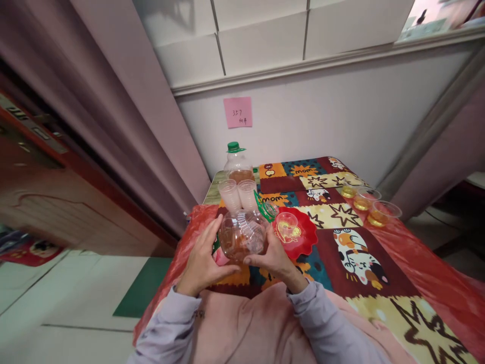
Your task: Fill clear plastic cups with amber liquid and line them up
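Note:
Between my two hands is a clear plastic jug (244,235) of amber liquid, lying tilted with its neck to the right. My left hand (202,255) grips its left side. On its right side my right hand (273,255) is closed, the thumb across the front. A green carry ring sits round the uncapped neck, close to a clear plastic cup (287,226) on a red scalloped plate (305,242). Yellowish liquid shows low in that cup. Something pink (220,257) peeks out beside my left hand.
Two stacks of plastic cups (228,194) stand behind the jug. Farther back is a second jug (238,164) with a green cap. Several cups of yellow liquid (380,216) line the table's right edge. A patterned mat (358,258) covers the red tablecloth (447,268).

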`<action>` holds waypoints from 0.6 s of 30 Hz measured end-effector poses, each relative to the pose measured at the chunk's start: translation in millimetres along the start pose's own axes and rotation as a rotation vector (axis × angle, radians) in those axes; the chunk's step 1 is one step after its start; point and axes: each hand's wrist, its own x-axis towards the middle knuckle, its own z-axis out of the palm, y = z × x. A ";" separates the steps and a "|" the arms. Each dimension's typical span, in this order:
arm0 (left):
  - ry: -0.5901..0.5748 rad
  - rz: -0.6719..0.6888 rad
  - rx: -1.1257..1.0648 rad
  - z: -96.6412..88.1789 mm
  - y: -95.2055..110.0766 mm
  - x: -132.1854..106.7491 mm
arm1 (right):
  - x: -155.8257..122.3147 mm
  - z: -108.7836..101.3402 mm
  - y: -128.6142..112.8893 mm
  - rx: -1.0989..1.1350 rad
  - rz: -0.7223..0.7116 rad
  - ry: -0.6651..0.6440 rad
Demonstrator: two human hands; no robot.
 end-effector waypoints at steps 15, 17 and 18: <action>0.563 -0.641 -0.727 65.4 -74.0 -54.6 | 2.0 1.4 -2.3 -0.028 -0.050 0.100; 0.524 -0.611 -0.686 74.5 -79.4 -59.6 | 3.5 1.3 -1.5 -0.001 -0.050 0.102; 0.504 -0.596 -0.653 76.8 -81.7 -63.0 | 4.4 0.6 -0.6 0.009 -0.049 0.102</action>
